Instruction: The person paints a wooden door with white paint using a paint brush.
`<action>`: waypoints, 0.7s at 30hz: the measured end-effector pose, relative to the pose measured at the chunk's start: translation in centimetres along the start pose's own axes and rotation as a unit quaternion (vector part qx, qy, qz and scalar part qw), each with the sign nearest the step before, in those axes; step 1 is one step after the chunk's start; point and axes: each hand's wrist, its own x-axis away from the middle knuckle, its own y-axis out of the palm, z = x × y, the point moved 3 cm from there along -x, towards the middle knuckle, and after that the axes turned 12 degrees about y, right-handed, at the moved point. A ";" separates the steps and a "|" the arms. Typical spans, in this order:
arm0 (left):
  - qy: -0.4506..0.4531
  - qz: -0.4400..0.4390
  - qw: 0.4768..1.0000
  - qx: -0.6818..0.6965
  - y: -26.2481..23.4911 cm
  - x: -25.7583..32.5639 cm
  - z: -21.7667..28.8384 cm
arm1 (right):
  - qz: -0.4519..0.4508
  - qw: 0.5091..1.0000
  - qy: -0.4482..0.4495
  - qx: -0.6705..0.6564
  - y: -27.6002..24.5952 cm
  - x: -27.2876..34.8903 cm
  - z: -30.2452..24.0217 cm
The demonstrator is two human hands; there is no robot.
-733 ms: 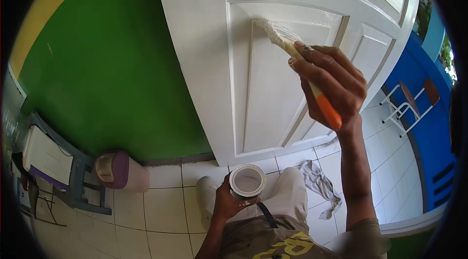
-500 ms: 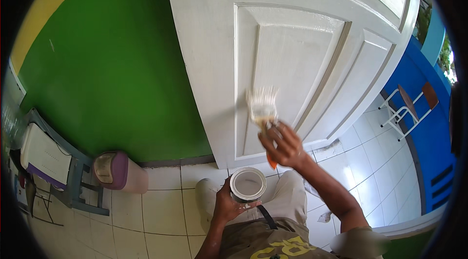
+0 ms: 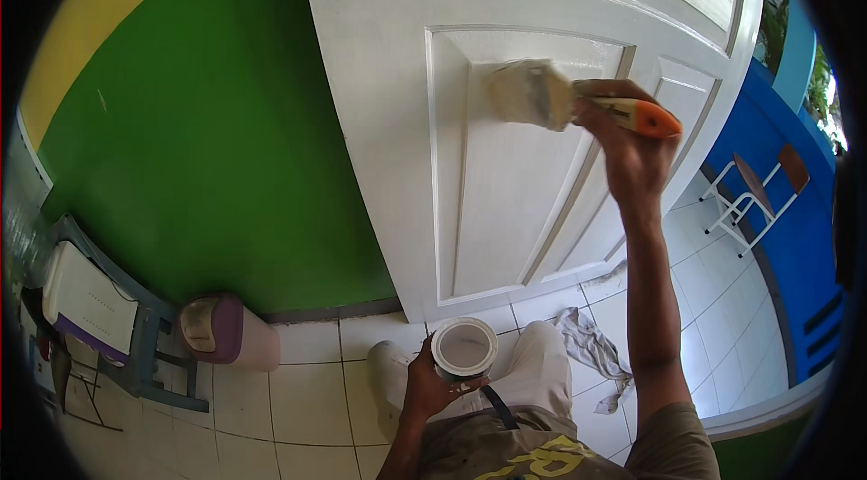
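While right hand (image 3: 632, 150) grips brush (image 3: 564, 101) (on door (image 3: 515, 209)), left hand (image 3: 432, 385) holds can (image 3: 464, 347).

Brush: a wide flat paintbrush with pale, paint-loaded bristles and an orange handle (image 3: 578, 105), held in the right hand (image 3: 632, 150) and lying nearly level, handle end to the right, bristles to the left.
Brush contact: the bristles press flat against the top of the recessed panel of the white panelled door (image 3: 506, 209), just under the panel's upper moulding.
Pot: a small round container with a white rim and whitish paint inside (image 3: 463, 347), upright and open at the top.
Pot position: gripped from below by the left hand (image 3: 432, 385), low in front of the door's bottom edge, above the white tiled floor.
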 end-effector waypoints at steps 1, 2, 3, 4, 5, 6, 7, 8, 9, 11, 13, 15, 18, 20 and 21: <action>0.000 -0.004 1.000 -0.005 0.0 0.1 0.1 | 0.024 0.999 0.013 -0.017 -1.0 0.0 0.4; 0.000 -0.004 1.000 -0.005 -0.2 0.3 0.0 | 0.049 0.998 0.027 -0.034 -1.6 0.3 0.6; 0.000 -0.006 1.000 -0.004 -0.2 0.4 -0.1 | 0.059 0.997 0.026 -0.047 -1.9 0.6 0.3; -0.002 -0.007 1.000 -0.003 -0.3 0.4 -0.3 | 0.059 0.997 0.025 -0.048 -1.4 0.5 -0.4; -0.002 -0.006 1.000 -0.003 -0.3 0.2 -0.7 | 0.029 0.997 0.010 -0.070 -0.4 0.4 -1.7; 0.002 -0.009 1.000 0.002 -0.4 0.2 -1.0 | 0.000 0.996 -0.002 -0.091 0.4 0.5 -2.7; 0.006 -0.013 1.000 0.007 -0.4 0.2 -1.1 | -0.006 0.998 -0.024 -0.051 1.3 -0.4 -2.9; 0.006 -0.018 1.000 0.008 -0.3 0.3 -1.0 | -0.002 0.999 -0.051 0.008 1.5 -1.5 -3.0; 0.001 -0.012 1.000 0.008 -0.4 0.2 -0.8 | 0.001 1.000 -0.018 -0.019 1.4 -3.0 -2.2; -0.001 -0.009 1.000 0.008 -0.5 -0.2 -0.6 | 0.032 0.999 0.023 -0.022 -0.3 -4.4 -1.6; -0.006 0.004 1.000 0.011 -0.3 -0.1 -0.4 | 0.061 0.996 0.061 -0.030 -3.6 -5.2 -0.2; 0.000 0.001 1.000 0.010 -0.2 -0.1 -0.2 | 0.080 0.994 0.075 -0.018 -4.9 -5.1 -0.3; 0.001 -0.005 1.000 -0.004 -0.5 0.1 -0.9 | 0.123 0.988 0.054 0.078 -4.1 -3.9 -3.1; -0.002 -0.018 1.000 -0.009 -0.1 -0.2 -1.1 | 0.007 1.000 -0.019 -0.011 -1.7 -3.4 -5.6; 0.007 -0.011 1.000 0.007 0.1 -0.4 -0.9 | -0.025 0.999 -0.028 0.015 -0.6 -3.7 -5.4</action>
